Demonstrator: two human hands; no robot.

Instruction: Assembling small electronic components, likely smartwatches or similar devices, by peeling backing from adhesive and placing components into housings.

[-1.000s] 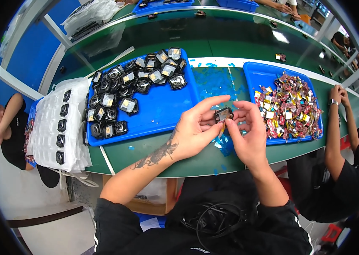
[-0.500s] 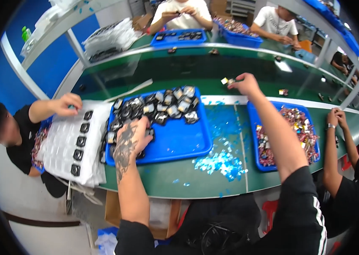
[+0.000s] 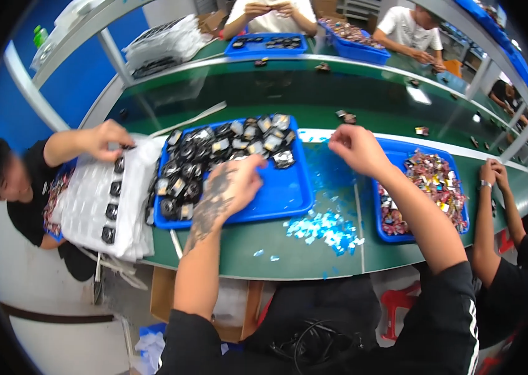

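Observation:
My left hand (image 3: 234,185), with a tattooed wrist, hovers over the right part of a blue tray (image 3: 279,204). Its fingers are bent together; what they hold, if anything, is hidden. Small black square parts (image 3: 192,150), many with pale labels, crowd the tray's left and far sides. My right hand (image 3: 357,150) is by the pale near edge of the belt, between the two trays, its fingertips drawn together. I cannot make out anything in them. Just beyond it, a small part with dark and reddish bits (image 3: 347,117) lies on the green belt (image 3: 214,94).
Right of me, a blue tray (image 3: 395,237) holds a heap of small pinkish parts. Shiny blue film scraps (image 3: 323,232) litter the green table. At left, a co-worker's hand (image 3: 109,140) reaches over stacked white plastic trays (image 3: 89,200). Other people sit across the belt and at right.
My left hand has moved right, off the black parts. My right hand has drawn back from over the belt toward me. The left co-worker's hand has moved onto the white tray's far end.

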